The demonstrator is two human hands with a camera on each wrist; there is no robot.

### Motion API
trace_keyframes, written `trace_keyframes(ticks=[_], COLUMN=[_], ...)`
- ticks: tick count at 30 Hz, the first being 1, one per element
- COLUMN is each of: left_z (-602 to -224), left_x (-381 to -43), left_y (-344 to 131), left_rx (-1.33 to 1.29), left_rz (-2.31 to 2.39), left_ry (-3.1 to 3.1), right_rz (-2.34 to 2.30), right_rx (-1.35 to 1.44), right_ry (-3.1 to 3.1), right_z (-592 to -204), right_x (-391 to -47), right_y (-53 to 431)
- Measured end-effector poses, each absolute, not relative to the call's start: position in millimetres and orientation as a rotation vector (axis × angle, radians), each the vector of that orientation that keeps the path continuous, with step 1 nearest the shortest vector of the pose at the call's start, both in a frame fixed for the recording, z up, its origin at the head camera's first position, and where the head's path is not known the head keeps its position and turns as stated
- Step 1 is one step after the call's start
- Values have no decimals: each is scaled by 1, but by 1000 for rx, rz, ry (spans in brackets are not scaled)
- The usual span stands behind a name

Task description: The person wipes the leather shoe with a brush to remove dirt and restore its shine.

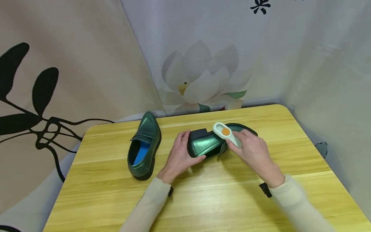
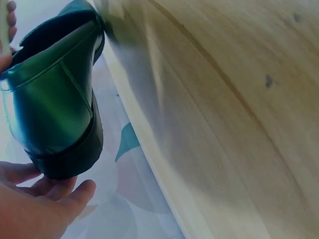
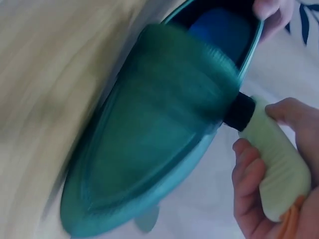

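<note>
A shiny green loafer lies tipped on its side, toe to the right, black heel toward the wall. My left hand grips it around the heel end, thumb along the opening; in the left wrist view its fingers touch the black heel. In my right hand is a white-handled brush with an orange spot. The right wrist view has its black head against the loafer's side near the strap. A matching loafer stands upright to the left, its blue insole visible.
Both shoes are on a light wooden table with rounded back corners. A printed curtain with a lotus and dark leaves hangs right behind the table's back edge.
</note>
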State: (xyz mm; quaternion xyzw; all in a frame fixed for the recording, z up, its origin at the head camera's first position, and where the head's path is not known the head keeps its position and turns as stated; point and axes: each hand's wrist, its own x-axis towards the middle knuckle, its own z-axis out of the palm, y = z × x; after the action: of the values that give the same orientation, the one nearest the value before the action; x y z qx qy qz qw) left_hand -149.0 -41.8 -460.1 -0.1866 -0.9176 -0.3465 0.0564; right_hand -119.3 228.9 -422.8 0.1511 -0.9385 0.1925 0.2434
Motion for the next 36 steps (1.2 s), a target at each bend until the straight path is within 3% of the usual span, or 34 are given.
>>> trace_keyframes(ticks=[10,22,31,36], left_z=[-463,-464,-463,-462], left_x=[-147,-150,-151,-150], left_y=[-41,-43,-43,-43], left_rx=[-576,-542,-549,-539], left_rz=[-1068,-1056,-1086,-1088], left_ry=[-2767,-2795,-2771,-2784], right_rz=[509,535,565,561], right_rx=[631,435,726,667], right_ry=[-2535,-2529,-2384,-2400], right_z=[-424,-428,-436,-438], right_x=[-105,-120,-106,-108], right_y=[173,223,191,201])
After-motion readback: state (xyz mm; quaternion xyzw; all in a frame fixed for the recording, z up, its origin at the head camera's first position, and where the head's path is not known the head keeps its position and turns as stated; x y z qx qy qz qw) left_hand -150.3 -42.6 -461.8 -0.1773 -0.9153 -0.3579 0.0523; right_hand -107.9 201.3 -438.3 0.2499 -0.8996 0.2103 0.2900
